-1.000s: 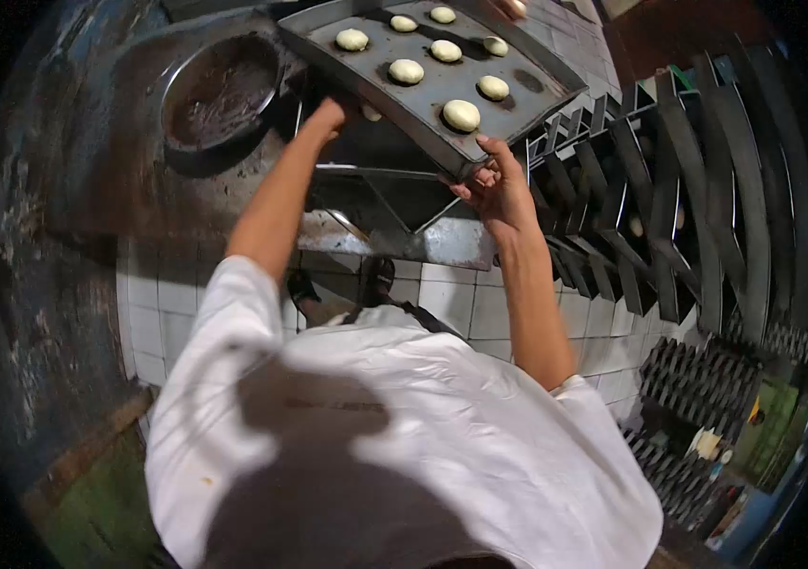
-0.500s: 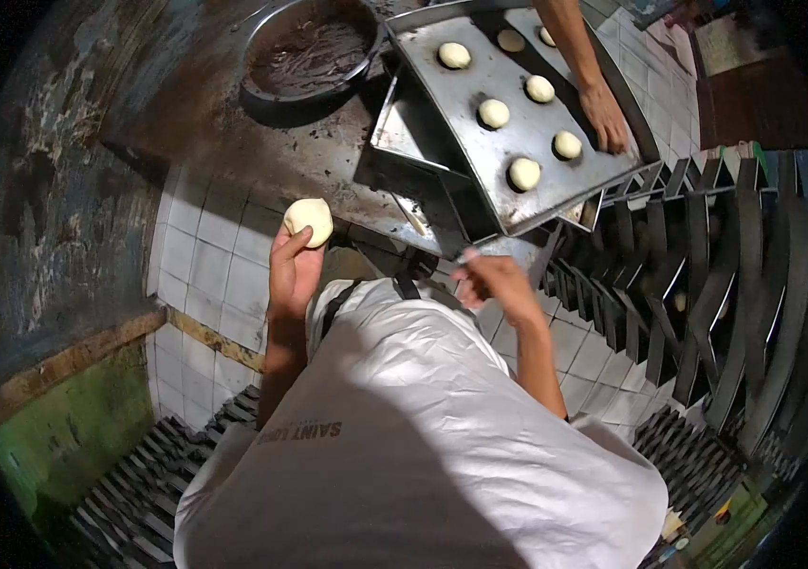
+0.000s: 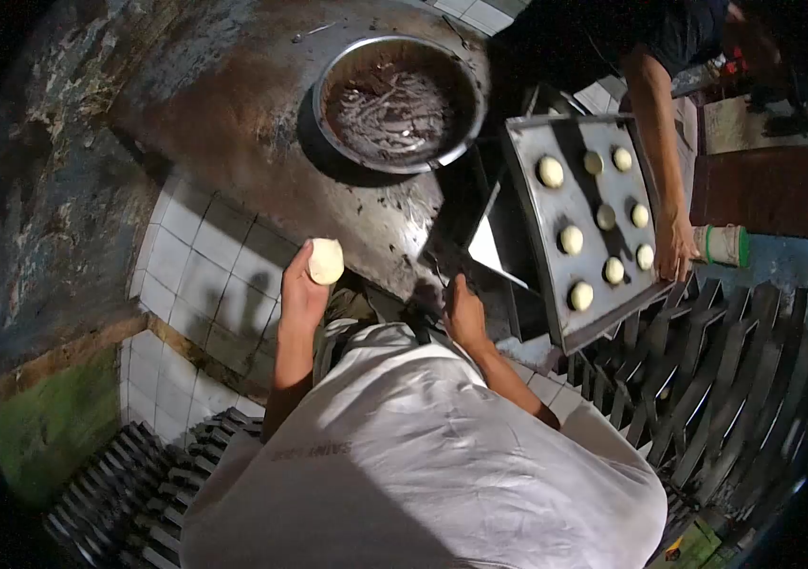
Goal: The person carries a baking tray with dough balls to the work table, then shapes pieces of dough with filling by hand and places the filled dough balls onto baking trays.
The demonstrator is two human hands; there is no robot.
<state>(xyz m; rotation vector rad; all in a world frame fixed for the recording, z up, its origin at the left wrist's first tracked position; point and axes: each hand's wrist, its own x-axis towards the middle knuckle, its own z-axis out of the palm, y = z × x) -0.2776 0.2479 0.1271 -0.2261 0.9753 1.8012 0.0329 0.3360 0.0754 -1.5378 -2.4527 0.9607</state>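
My left hand [image 3: 301, 296] holds a pale, flattened piece of dough [image 3: 326, 262] upright between thumb and fingers, near the table's front edge. Closed in a fist, my right hand [image 3: 465, 315] is at the table edge in front of my waist. A thin, dark tool [image 3: 439, 272] sticks up from it; its exact kind is hard to make out. Ahead of both hands stands a large metal bowl [image 3: 394, 169] with dark brown paste [image 3: 392, 109] smeared inside.
Several dough balls [image 3: 571, 240] sit spaced out on a metal tray [image 3: 538, 223] at the right. A co-worker's hand [image 3: 676, 245] grips its right edge. Dark metal racks or stacked trays [image 3: 707, 370] crowd the lower right. A worn wall [image 3: 53, 190] rises at left.
My view has shifted, so the bowl appears lower and farther right. The tray sits farther right, with the co-worker's hand at its edge. My right hand, blurred before, is now still and closed.
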